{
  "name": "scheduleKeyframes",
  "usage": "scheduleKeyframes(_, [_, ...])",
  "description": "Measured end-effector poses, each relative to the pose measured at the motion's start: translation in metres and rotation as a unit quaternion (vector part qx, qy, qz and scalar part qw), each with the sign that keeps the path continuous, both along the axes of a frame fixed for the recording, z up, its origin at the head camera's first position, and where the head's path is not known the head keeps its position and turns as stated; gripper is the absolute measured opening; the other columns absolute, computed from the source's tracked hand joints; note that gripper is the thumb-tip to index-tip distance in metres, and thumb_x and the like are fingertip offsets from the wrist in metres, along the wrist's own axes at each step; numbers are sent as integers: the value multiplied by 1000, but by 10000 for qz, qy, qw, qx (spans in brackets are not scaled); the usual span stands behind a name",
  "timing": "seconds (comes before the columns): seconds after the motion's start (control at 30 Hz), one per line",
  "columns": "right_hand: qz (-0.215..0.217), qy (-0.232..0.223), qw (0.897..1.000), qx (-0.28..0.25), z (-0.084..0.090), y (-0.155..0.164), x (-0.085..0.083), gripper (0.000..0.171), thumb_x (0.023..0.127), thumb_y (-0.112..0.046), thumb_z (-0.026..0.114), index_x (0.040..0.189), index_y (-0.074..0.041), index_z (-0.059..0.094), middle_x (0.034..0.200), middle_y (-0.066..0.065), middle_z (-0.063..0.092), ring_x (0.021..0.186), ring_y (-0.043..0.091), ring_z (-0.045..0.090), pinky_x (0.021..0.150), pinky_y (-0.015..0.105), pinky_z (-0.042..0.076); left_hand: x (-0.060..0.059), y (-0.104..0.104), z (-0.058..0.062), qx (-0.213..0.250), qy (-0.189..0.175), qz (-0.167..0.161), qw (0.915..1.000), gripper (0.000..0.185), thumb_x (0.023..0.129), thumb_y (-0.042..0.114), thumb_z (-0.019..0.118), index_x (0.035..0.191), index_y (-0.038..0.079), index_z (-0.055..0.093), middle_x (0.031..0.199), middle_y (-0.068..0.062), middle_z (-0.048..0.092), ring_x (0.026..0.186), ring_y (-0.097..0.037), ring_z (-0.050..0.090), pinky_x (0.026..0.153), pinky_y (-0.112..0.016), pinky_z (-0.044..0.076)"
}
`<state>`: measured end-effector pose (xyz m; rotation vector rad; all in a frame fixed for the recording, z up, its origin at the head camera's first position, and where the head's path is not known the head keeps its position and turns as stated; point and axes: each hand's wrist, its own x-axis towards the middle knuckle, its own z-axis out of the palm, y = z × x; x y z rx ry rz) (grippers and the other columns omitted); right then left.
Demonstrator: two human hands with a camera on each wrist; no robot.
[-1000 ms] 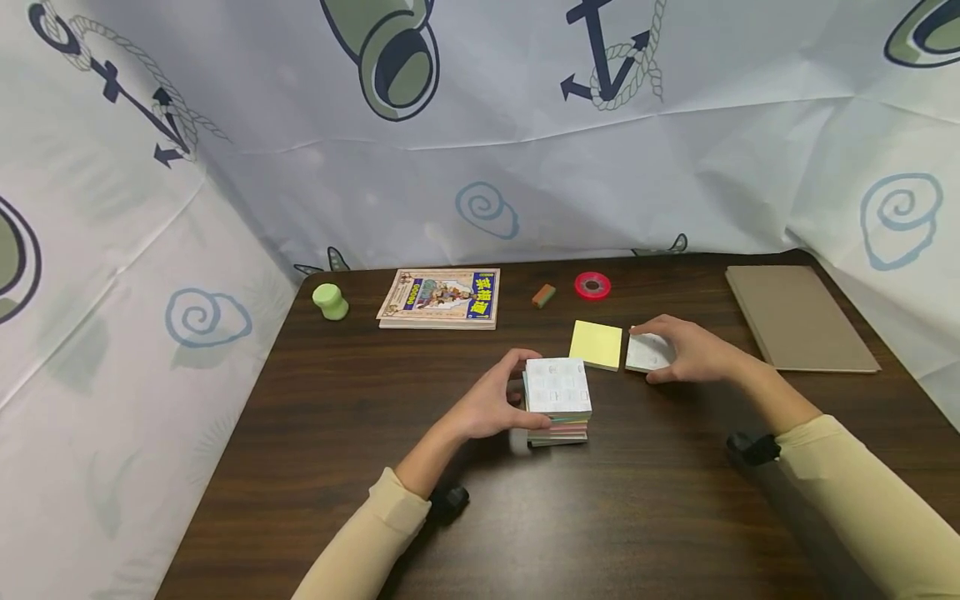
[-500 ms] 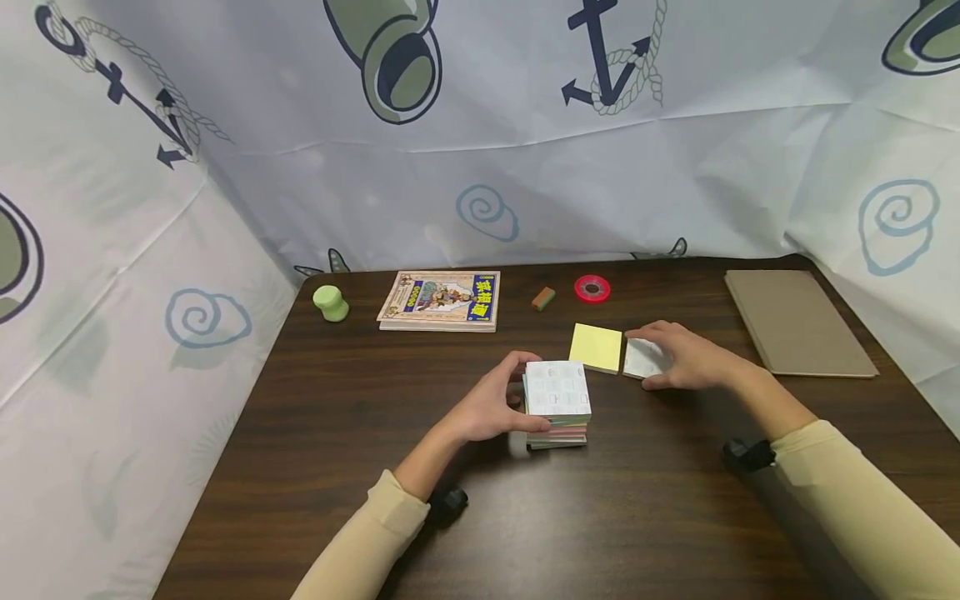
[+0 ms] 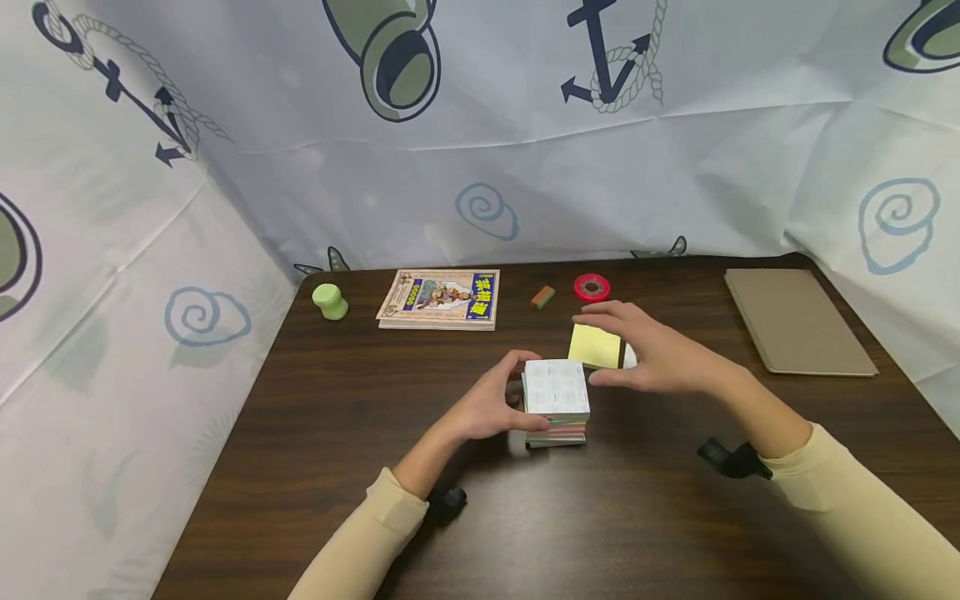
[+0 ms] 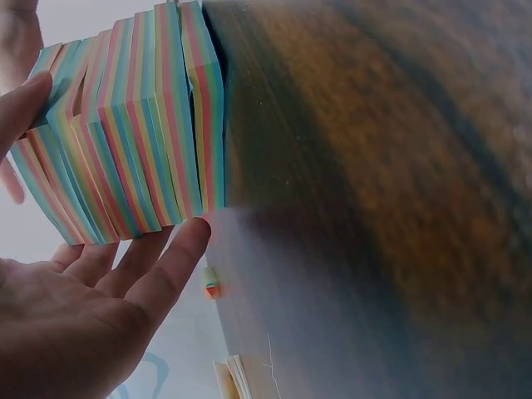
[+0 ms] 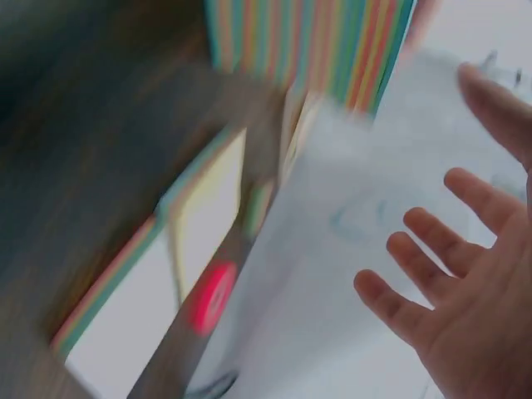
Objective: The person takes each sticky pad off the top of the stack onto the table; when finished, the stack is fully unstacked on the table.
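Note:
A tall stack of sticky note pads [image 3: 557,388] with striped coloured edges and a white printed top stands on the table. My left hand [image 3: 489,403] grips it from the left, thumb along the near side and fingers behind; the left wrist view shows the fingertips at the edges of the stack [image 4: 137,125]. My right hand [image 3: 656,352] holds nothing, its fingers spread in the right wrist view. In the head view it hangs over a yellow sticky note pad [image 3: 592,347] and mostly hides a white pad [image 3: 630,358] beside it. Both pads lie flat.
Along the back of the table are a green knobbed object [image 3: 330,302], a booklet with a colourful cover [image 3: 442,298], a small orange-green block [image 3: 543,297] and a red tape roll [image 3: 592,287]. A grey-brown board [image 3: 798,321] lies at the right. Printed cloth hangs behind.
My right hand has let go of the white pad, lifted and moved left toward the stack. The white pad sits slightly closer to the yellow one. My left hand keeps its grip.

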<state>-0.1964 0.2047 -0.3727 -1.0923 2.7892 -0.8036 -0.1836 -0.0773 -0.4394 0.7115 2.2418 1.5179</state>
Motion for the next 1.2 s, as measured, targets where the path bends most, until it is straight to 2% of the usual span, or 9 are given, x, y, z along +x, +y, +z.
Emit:
scheduleKeyframes(0.17, [697,52,9973,243,-1,-34,18,79,84,-56,71,148,-19,44,152,7,37,135,26,37,102,50,40,-1,0,1,-33,21,-62,10000,81,73,16,88,138,14,40,127,-2,52,120,-21,51,95,-46,48])
scheduleKeyframes(0.3, [912,141,9944,516,-8,-49,24,79,83,-54,73,146,-15,47,151,9,39,134,26,39,103,46,40,-2,-1,0,32,-8,-120,9999,81,73,16,88,138,14,40,132,-1,50,123,-23,50,95,-45,47])
scheduleKeyframes(0.6, [716,108,9953,639,-14,-55,22,74,80,-43,80,142,-14,52,144,5,47,127,22,46,97,41,44,-1,0,-1,127,-70,-141,9998,80,72,9,87,137,10,41,134,-3,49,121,-26,52,94,-44,48])
scheduleKeyframes(0.87, [413,4,9973,599,-14,-57,19,71,74,-38,85,137,-19,57,131,-4,54,112,13,51,86,33,48,1,2,6,163,-137,-167,9996,79,73,6,85,138,5,40,135,-10,48,122,-32,49,93,-53,47])
scheduleKeyframes(0.97, [362,-30,9979,533,-13,-55,18,69,72,-34,85,134,-20,59,128,-5,55,110,12,52,85,33,48,-1,2,5,74,-121,-164,9998,79,73,8,85,138,6,40,133,-9,49,122,-29,50,92,-50,48])
scheduleKeyframes(1.03, [359,-19,9982,489,-11,-53,18,68,72,-32,86,133,-20,60,128,-5,55,111,13,52,86,34,48,-3,1,1,6,-70,-157,9999,79,73,11,86,138,9,40,131,-6,50,121,-26,51,92,-46,49])
scheduleKeyframes(1.2, [271,-45,9988,398,-2,-42,17,67,72,-31,86,133,-21,59,129,-4,55,112,15,52,88,38,48,-2,0,-1,-40,-83,-120,9999,79,73,12,86,137,10,40,129,-5,50,120,-27,51,92,-48,49])
